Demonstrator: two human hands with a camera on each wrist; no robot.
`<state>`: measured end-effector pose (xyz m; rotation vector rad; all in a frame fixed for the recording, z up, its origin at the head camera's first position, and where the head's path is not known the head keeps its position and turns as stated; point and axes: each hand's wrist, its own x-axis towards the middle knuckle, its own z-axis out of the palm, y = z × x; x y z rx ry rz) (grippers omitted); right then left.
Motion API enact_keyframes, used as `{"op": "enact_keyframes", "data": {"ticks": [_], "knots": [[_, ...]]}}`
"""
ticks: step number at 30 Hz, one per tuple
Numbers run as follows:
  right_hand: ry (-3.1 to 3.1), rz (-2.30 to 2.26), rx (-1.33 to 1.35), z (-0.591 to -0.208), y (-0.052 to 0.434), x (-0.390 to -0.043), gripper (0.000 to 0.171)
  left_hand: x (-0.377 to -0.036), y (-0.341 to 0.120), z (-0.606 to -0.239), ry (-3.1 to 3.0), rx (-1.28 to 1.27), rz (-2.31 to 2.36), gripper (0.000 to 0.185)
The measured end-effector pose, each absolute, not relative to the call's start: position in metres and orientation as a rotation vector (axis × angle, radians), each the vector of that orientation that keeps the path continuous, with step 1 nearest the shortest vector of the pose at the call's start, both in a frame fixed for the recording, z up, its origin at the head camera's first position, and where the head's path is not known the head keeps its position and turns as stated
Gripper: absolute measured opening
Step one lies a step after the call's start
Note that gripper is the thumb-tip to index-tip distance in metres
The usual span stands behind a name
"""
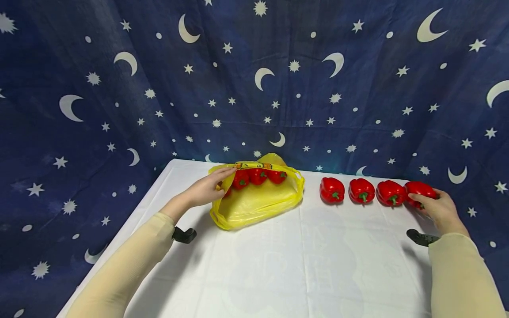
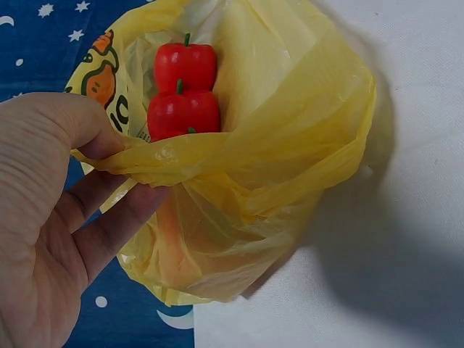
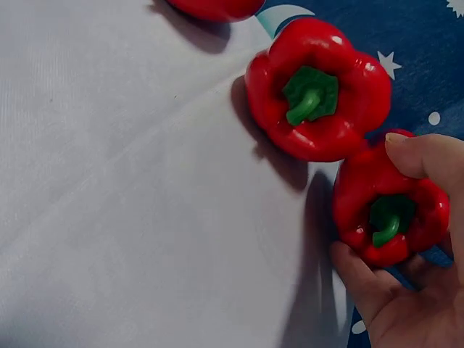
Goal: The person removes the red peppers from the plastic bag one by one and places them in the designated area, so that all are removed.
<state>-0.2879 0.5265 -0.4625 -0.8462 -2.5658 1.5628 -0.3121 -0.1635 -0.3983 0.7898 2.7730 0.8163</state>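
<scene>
Left grip (image 1: 204, 189) holds a yellow bag (image 1: 258, 205); right grip (image 1: 442, 210) holds a red pepper (image 1: 420, 188).

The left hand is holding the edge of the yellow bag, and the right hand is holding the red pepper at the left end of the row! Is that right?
Not quite: the head view shows the right hand holding the red pepper at the right end of the row. The left hand is holding the edge of the yellow bag.
</scene>
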Motion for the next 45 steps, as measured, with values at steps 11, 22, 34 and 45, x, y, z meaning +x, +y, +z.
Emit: {"op": "enact_keyframes", "data": {"ticks": [11,22,34,45], "knots": [[-2.546,1.586,-0.867,-0.465,0.524,-0.286,0.102,-0.311,-0.163,-0.397,2.781,0.809,0.829,0.078],[-2.565,1.555,-0.844,-0.467,0.52,-0.287,0.1,-0.312,-0.164,-0.398,2.781,0.796,0.833,0.078],[-2.579,1.555,-0.913,-0.458,0.512,-0.281,0.099,-0.312,-0.163,-0.398,2.776,0.799,0.835,0.078],[-2.722,1.397,-0.806,-0.438,0.511,-0.27,0.099,-0.311,-0.162,-0.395,2.791,0.822,0.825,0.078]]}}
